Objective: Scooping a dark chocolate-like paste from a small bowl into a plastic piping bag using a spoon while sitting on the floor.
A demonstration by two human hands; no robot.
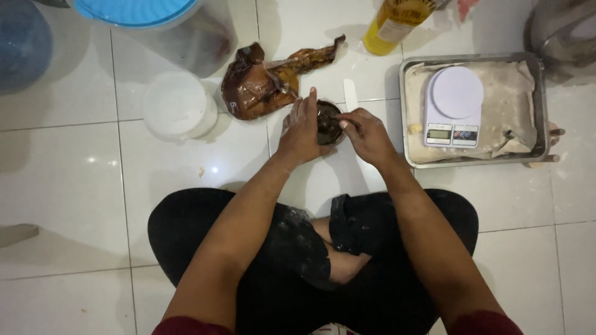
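Note:
I sit cross-legged on a white tiled floor. My left hand (pixel 300 131) grips the side of a small clear cup (pixel 328 123) filled with dark brown paste. My right hand (pixel 366 133) is closed on a small utensil that dips into the cup; the utensil is mostly hidden by my fingers. A crumpled brown plastic bag (pixel 264 84) lies just beyond the cup on the left. A white flat stick (pixel 350 94) lies on the floor behind the cup.
A metal tray (pixel 406 111) on the right holds a white kitchen scale (pixel 454 105) on crumpled paper. A yellow bottle (pixel 392 25) stands at the back. A white lidded tub (pixel 179 105) and a clear container with a blue lid (pixel 155 18) are at the left.

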